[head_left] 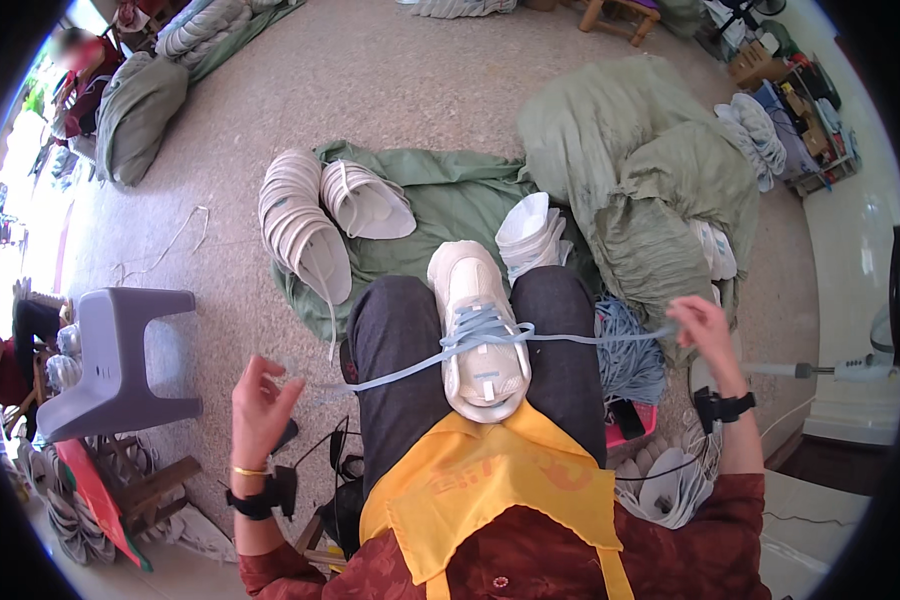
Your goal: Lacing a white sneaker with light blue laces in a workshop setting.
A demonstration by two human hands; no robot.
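A cream-white sneaker (475, 385) rests across my thighs, toe pointing away from me and heel toward my apron. A pale blue-grey shoelace (400, 374) is threaded through its eyelets and crosses over itself above the tongue. Its two ends stretch out sideways, roughly in one line. My left hand (263, 405), out past my left knee, pinches one end between closed fingers. On the other side, my right hand (705, 335) is raised with the other end in its fingertips. Both hands are well away from the shoe.
Stacked white shoe uppers (305, 235) lie on a green cloth (440, 190) before my knees. A pink basket (642, 425) holds a bundle of blue-grey laces (630, 350) and a phone. A large green sack (640, 160) sits at right, a grey plastic stool (120, 355) at left.
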